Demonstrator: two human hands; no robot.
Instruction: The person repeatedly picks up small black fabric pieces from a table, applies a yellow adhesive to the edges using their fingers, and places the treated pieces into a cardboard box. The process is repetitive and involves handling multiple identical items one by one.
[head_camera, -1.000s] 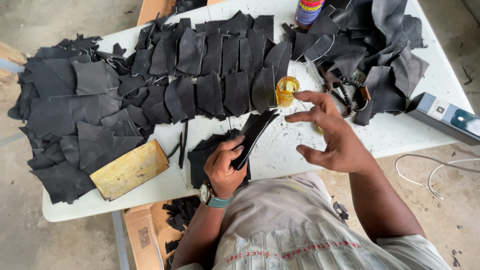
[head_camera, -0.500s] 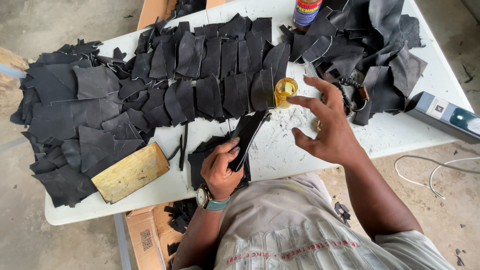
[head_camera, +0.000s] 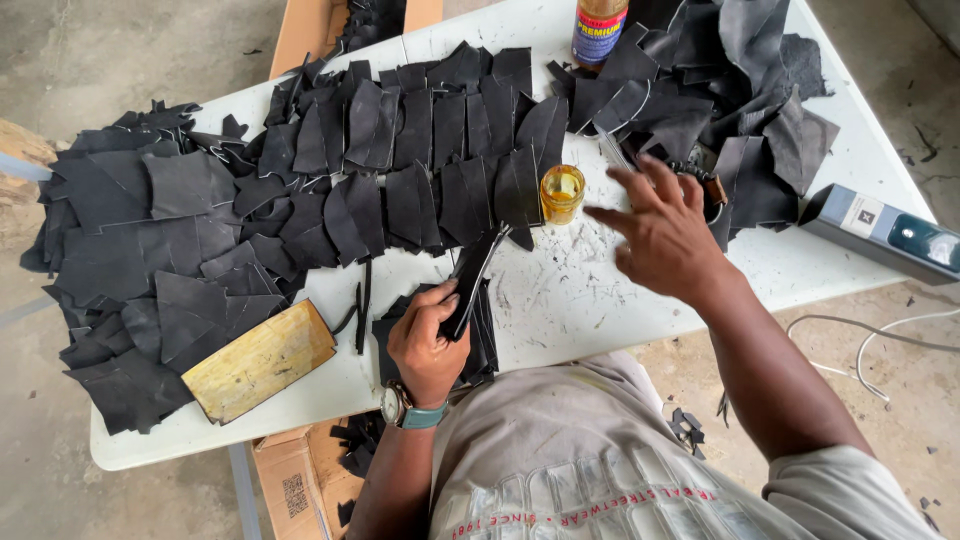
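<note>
While the left hand (head_camera: 428, 345) pinches a narrow black leather strip (head_camera: 472, 280) low centre on the white counter (head_camera: 800, 265), steadying it, the right hand (head_camera: 662, 235), fingers spread and empty, hovers beside the small amber jar (head_camera: 561, 192); black cut pieces (head_camera: 300, 190) fill the upper left.

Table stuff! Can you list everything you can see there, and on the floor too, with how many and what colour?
table: one, white, glue-stained, under everything
black cut pieces: too many to count, overlapping in rows and heaps across the table
small jar: one, amber-yellow, open, mid-table
bottle: one, brown with a blue label, far edge
wooden block: one, yellowish, near left edge
box: one, grey and dark, right edge
cardboard boxes: two, brown, one under the near edge, one beyond the far edge
cable: one, white, floor at right
left hand: holds a black piece; wristwatch on wrist
right hand: open, fingers spread, beside the jar
</note>
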